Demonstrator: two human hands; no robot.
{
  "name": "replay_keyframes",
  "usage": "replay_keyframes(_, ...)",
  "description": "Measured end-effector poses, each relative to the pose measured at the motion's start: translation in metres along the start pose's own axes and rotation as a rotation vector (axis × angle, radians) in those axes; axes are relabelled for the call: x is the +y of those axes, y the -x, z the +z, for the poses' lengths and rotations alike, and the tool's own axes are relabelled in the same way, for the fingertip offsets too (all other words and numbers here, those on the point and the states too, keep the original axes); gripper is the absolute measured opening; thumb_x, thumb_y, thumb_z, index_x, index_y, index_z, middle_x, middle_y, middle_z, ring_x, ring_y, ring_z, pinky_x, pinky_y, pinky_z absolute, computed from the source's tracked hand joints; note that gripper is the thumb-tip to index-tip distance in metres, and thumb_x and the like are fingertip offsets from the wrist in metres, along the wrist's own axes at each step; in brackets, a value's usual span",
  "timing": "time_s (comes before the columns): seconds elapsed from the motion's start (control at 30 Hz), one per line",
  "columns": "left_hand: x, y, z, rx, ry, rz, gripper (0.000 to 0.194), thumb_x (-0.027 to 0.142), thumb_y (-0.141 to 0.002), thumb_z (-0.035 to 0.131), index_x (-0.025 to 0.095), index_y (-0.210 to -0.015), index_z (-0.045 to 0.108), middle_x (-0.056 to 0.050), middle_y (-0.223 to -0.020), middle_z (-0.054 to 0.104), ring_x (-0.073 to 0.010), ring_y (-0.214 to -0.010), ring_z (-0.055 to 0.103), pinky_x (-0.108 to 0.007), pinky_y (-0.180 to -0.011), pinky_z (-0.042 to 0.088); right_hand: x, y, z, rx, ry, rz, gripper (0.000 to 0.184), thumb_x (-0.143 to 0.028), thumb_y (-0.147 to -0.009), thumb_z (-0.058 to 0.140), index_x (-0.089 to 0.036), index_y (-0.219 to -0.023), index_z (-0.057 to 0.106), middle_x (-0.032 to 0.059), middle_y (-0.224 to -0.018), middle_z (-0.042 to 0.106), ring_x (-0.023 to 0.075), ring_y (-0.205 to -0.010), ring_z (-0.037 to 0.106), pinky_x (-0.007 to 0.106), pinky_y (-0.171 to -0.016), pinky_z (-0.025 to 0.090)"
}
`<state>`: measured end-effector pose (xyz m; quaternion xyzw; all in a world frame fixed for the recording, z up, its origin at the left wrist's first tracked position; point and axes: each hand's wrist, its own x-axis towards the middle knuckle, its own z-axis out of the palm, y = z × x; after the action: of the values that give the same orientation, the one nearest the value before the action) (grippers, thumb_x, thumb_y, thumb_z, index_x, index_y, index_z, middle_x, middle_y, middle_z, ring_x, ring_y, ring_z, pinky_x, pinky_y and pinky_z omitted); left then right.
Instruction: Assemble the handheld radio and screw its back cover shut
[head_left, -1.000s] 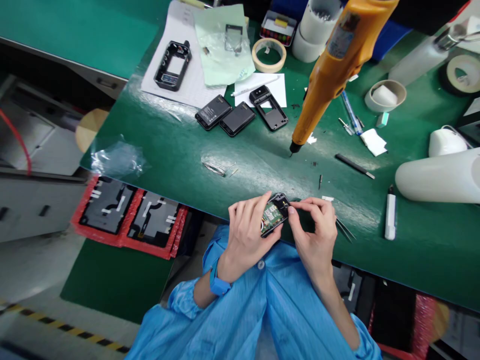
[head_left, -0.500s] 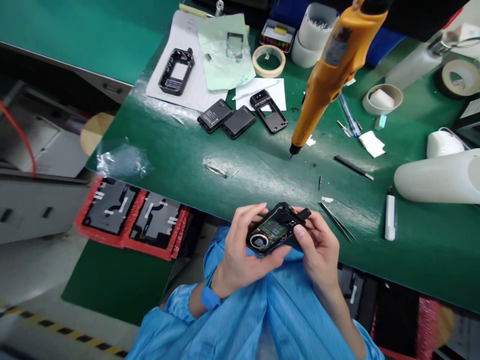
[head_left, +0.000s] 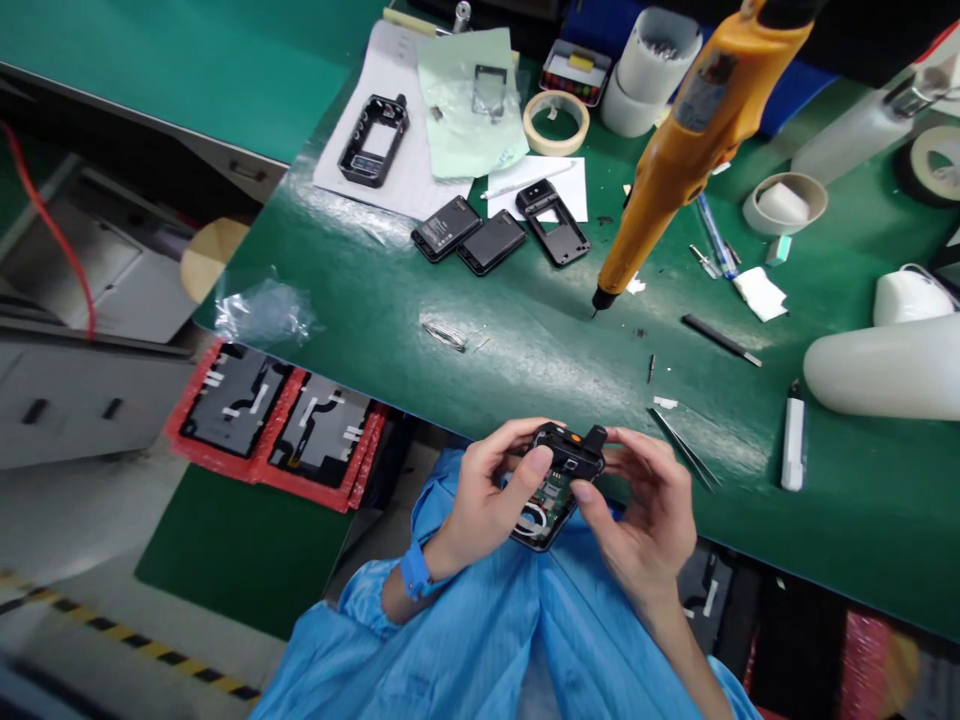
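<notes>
A small black device shell (head_left: 559, 482) with a green circuit board and a round ring inside is held over my lap, just off the near edge of the green mat (head_left: 525, 330). My left hand (head_left: 491, 495) grips its left side, thumb laid across the open face. My right hand (head_left: 641, 510) grips the right end, thumb pressing on the top part near an orange spot. Both wrists come out of blue sleeves, with a blue band on the left wrist.
An orange electric screwdriver (head_left: 686, 150) hangs tip-down over the mat. Behind it lie two black batteries (head_left: 469, 235), a black frame (head_left: 555, 222), a larger black housing (head_left: 373, 140), a tape roll (head_left: 556, 122), tweezers (head_left: 686, 455) and a white pen (head_left: 791, 438). Red trays (head_left: 277, 425) sit lower left.
Both hands have drawn the device off the mat edge towards my lap and turned it upright. The left thumb now lies across its face.
</notes>
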<state>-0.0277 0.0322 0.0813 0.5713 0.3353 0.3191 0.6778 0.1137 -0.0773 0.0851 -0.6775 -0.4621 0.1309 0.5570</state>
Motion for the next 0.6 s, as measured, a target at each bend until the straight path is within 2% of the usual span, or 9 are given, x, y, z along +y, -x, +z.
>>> replay_keyframes(0.07, -0.0003, 0.0015, 0.0008, 0.006, 0.021, -0.046, 0.051, 0.066, -0.11, 0.069, 0.018, -0.121, 0.083, -0.009, -0.101, 0.09, -0.0225, -0.088, 0.087, -0.026, -0.071, 0.068, 0.0002, -0.0005, 0.0009, 0.032, 0.089, -0.121, 0.06, -0.02, -0.1, 0.087, -0.034, -0.155, 0.066, 0.0091, -0.132, 0.076, 0.0218, -0.102, 0.08, 0.032, -0.073, 0.072)
replay_keyframes(0.17, -0.0008, 0.0024, 0.002, 0.013, 0.046, -0.04, 0.05, 0.065, -0.109, 0.071, 0.018, -0.12, 0.082, -0.009, -0.102, 0.091, -0.0225, -0.087, 0.089, -0.025, -0.072, 0.069, -0.0021, -0.0028, -0.0001, 0.017, 0.266, -0.226, 0.046, -0.019, -0.1, 0.087, -0.03, -0.143, 0.071, 0.0093, -0.127, 0.076, 0.025, -0.111, 0.079, 0.039, -0.083, 0.073)
replay_keyframes(0.27, -0.0016, 0.0028, 0.0033, 0.022, 0.046, -0.008, 0.044, 0.059, -0.11, 0.072, 0.018, -0.122, 0.082, -0.008, -0.103, 0.091, -0.0212, -0.088, 0.089, -0.024, -0.075, 0.069, -0.005, -0.0049, -0.0019, 0.004, 0.337, -0.237, 0.035, -0.02, -0.103, 0.084, -0.028, -0.135, 0.072, 0.0091, -0.124, 0.077, 0.025, -0.109, 0.079, 0.043, -0.089, 0.073)
replay_keyframes(0.43, -0.0024, 0.0035, 0.0042, 0.012, 0.001, 0.004, 0.044, 0.056, -0.113, 0.067, 0.018, -0.128, 0.081, -0.008, -0.103, 0.091, -0.0206, -0.084, 0.088, -0.026, -0.074, 0.069, -0.0041, -0.0046, -0.004, 0.0, 0.368, -0.247, 0.037, -0.02, -0.103, 0.083, -0.03, -0.137, 0.073, 0.0087, -0.125, 0.076, 0.0253, -0.108, 0.079, 0.042, -0.085, 0.072)
replay_keyframes(0.6, -0.0025, 0.0034, 0.0024, 0.012, -0.033, 0.054, 0.042, 0.054, -0.115, 0.064, 0.018, -0.129, 0.08, -0.008, -0.104, 0.091, -0.0198, -0.084, 0.087, -0.025, -0.074, 0.068, -0.0033, -0.0045, -0.0048, 0.003, 0.293, -0.206, 0.035, -0.017, -0.103, 0.082, -0.032, -0.134, 0.077, 0.009, -0.128, 0.075, 0.0238, -0.103, 0.079, 0.041, -0.079, 0.073)
